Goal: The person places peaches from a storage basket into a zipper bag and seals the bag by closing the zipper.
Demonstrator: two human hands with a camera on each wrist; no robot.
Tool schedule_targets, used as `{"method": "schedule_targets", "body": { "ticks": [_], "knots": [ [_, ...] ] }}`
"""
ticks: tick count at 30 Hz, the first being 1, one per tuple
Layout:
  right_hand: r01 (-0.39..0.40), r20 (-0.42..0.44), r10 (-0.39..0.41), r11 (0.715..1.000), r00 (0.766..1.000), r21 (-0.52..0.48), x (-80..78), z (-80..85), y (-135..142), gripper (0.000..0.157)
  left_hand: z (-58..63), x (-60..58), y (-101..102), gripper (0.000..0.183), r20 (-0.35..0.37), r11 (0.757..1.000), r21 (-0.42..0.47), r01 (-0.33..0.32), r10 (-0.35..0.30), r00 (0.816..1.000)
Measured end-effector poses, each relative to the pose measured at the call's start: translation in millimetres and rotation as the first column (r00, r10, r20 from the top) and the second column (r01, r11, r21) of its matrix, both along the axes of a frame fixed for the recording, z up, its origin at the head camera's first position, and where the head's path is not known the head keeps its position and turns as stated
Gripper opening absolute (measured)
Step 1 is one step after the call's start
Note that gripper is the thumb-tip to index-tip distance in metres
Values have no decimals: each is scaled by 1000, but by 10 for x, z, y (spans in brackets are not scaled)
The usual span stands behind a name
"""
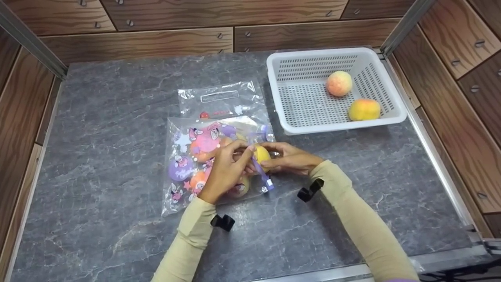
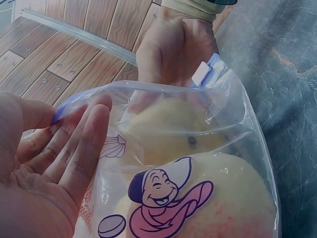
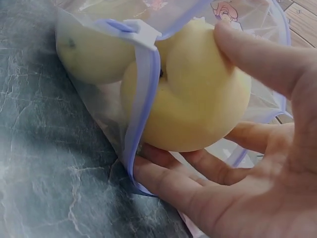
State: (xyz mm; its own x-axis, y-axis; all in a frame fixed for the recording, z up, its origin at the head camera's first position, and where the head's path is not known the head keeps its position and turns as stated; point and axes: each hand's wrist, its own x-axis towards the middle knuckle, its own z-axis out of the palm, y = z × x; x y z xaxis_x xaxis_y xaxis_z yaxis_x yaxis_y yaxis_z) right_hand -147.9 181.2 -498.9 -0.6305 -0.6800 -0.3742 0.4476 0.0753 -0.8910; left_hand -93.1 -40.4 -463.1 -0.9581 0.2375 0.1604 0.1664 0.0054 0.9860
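Note:
A clear slider zip bag [image 1: 172, 137] with cartoon prints lies on the table, with several round fruits inside. My left hand [image 1: 225, 166] pinches the bag's purple-edged mouth between thumb and fingers and holds it up. My right hand [image 1: 293, 158] grips a yellow peach [image 1: 261, 156] at the opening. In the right wrist view, the peach [image 3: 203, 99] is partly within the mouth, thumb above it and fingers below. The white slider [image 3: 143, 33] sits at one end of the purple zip strip. Behind the printed film, a pale fruit [image 2: 228, 198] shows in the left wrist view.
A white slotted basket [image 1: 280, 98] stands at the back right, holding a pinkish peach [image 1: 339, 83] and a yellow-orange fruit [image 1: 364, 109]. Another clear bag [image 1: 188, 102] lies flat behind the filled one. Wood-patterned panels [image 1: 156, 43] border the grey marbled table [image 1: 109, 156].

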Motion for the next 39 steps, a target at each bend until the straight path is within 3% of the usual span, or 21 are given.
{"method": "schedule_targets", "body": {
  "ticks": [11,29,39],
  "knots": [
    [20,1,-21,999,1000,47,-12,2,-10,71,2,1,-1,20,4,1000,0,0,0,1000],
    [-46,-129,58,994,990,97,-12,-20,-29,68,7,7,6,18,4,1000,-13,-5,5,1000],
    [-17,-182,53,981,982,194,20,-12,-61,69,-2,6,11,20,24,1000,12,6,-7,1000]
  ]
}}
